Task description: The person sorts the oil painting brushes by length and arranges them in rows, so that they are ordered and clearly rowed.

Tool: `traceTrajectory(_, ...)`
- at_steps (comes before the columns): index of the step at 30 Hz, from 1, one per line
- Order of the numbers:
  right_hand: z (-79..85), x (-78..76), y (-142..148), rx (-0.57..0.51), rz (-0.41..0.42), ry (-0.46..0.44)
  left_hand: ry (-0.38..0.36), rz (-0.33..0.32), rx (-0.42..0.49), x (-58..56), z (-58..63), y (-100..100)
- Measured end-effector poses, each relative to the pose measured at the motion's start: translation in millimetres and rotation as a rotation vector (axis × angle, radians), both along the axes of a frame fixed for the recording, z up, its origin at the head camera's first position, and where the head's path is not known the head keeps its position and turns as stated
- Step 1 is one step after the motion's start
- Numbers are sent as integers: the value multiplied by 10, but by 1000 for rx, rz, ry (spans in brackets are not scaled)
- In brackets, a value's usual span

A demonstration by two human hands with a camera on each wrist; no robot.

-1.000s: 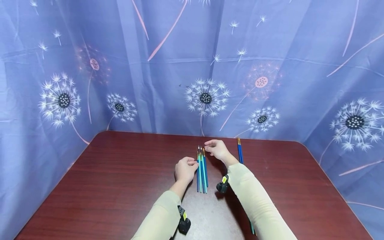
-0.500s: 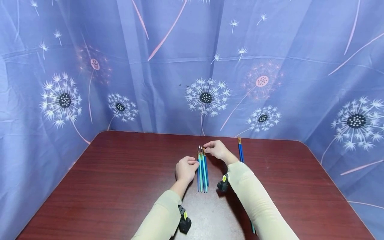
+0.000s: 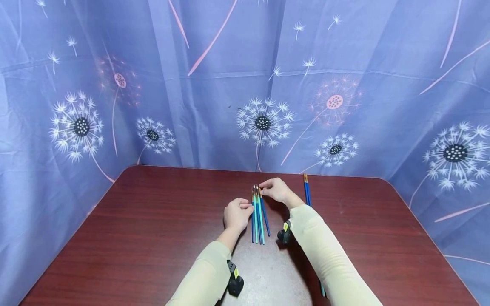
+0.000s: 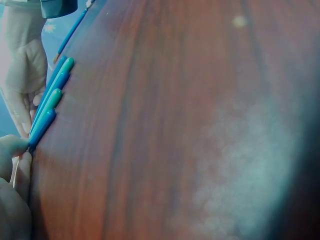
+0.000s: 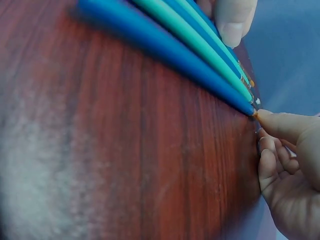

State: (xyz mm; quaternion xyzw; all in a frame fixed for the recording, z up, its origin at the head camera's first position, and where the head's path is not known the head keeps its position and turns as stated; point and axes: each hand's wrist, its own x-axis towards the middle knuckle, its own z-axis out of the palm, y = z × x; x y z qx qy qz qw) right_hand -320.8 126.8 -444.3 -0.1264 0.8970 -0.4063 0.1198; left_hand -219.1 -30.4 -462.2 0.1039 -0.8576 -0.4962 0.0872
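Several paintbrushes with blue and mint-green handles lie side by side on the table, bristles toward the far edge. At the left of the row, my left hand [image 3: 236, 216] pinches the outermost blue paintbrush [image 4: 44, 124] between thumb and finger. From the other side my right hand [image 3: 276, 190] pinches the rightmost blue paintbrush [image 5: 175, 66] near its bristle end, the thumb [image 5: 282, 125] pressing there. That paintbrush slants, its handle end fanned away from the mint-green paintbrush [image 3: 262, 227] beside it. The right fingertips partly hide its bristles in the head view.
More blue paintbrushes [image 3: 307, 191] lie farther right, partly covered by the right forearm [image 3: 325, 250]; a mint-green handle end [image 3: 322, 290] shows below that sleeve. Dark red wood forms the tabletop [image 3: 153, 221]. Behind it hangs a blue dandelion-print curtain [image 3: 214, 123].
The rightmost blue paintbrush's handle end has swung slightly right, away from the row. My right fingertips have shifted a little left to its bristle end. My left hand has stayed nearly still.
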Motion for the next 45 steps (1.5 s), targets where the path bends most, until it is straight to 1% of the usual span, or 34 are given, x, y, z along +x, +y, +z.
traceTrajectory(6,29,-15,-1,9,22,-10,5,-2,-14,-4,4,0)
traceTrajectory(8,37,-12,-5,14,23,0,7,-2,-15,-6,14,2)
traceTrajectory(12,43,7,-24,18,7,36,12,1,-15,-11,26,5)
traceTrajectory(17,32,38,-51,18,-16,108,14,1,-22,-13,17,8)
traceTrajectory(21,28,64,-80,29,-53,145,4,0,-14,-11,23,5)
traceTrajectory(26,32,94,-117,52,-107,156,11,-2,-16,-8,22,5)
traceTrajectory(34,54,140,-180,82,-224,137,21,8,-22,-21,6,-4)
traceTrajectory(40,56,169,-187,80,-260,139,12,1,-18,-17,-19,-3)
traceTrajectory(45,55,159,-177,45,-280,133,15,2,-16,-19,-26,-4)
